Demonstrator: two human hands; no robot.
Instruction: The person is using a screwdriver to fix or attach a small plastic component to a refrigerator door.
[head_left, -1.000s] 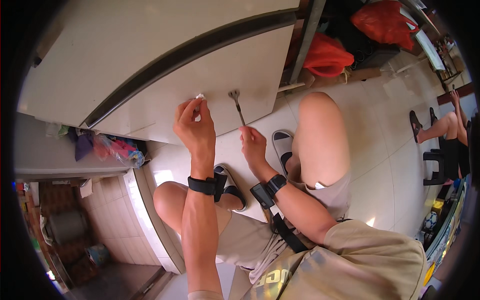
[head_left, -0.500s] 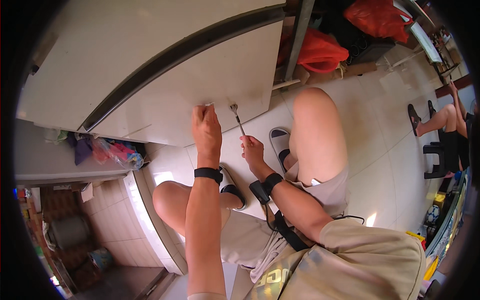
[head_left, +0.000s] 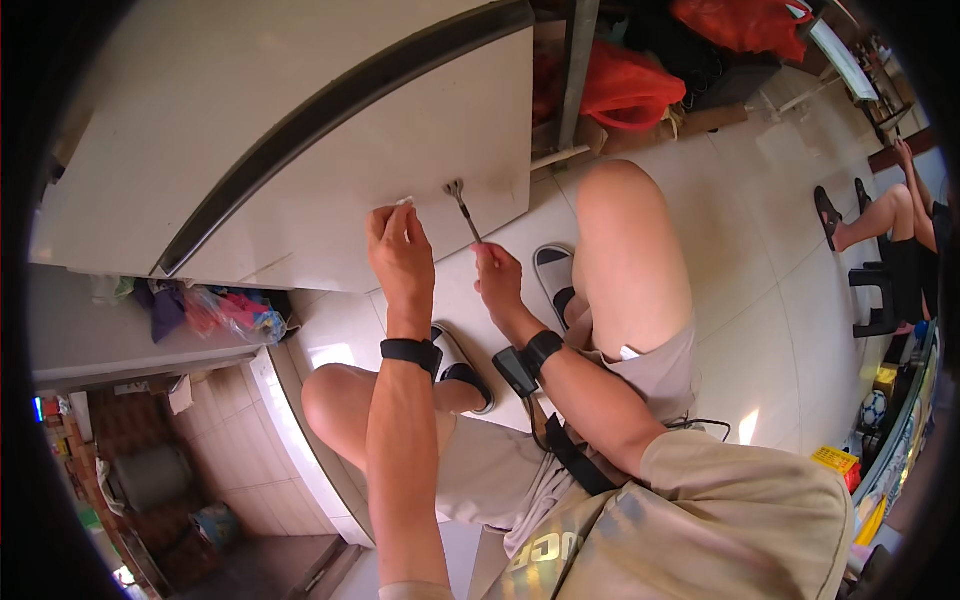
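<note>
Pale floor tiles lay below a white cabinet panel [head_left: 330,170]. Right hand [head_left: 497,281] gripped a thin metal tool [head_left: 463,208], tip on the panel's lower edge; left hand [head_left: 400,255] pinched a small white bit [head_left: 405,201] there.

Slim metal tool [head_left: 463,208] (forked tip) tilted against white door panel [head_left: 330,190].

The cabinet door [head_left: 300,150] is cream with a dark grey strip, and the small brush [head_left: 462,205] is dark and metallic. The shorts [head_left: 520,470] are beige, the wristbands [head_left: 410,350] black, the bags [head_left: 620,85] red, the floor [head_left: 770,300] pale glossy tile.
</note>
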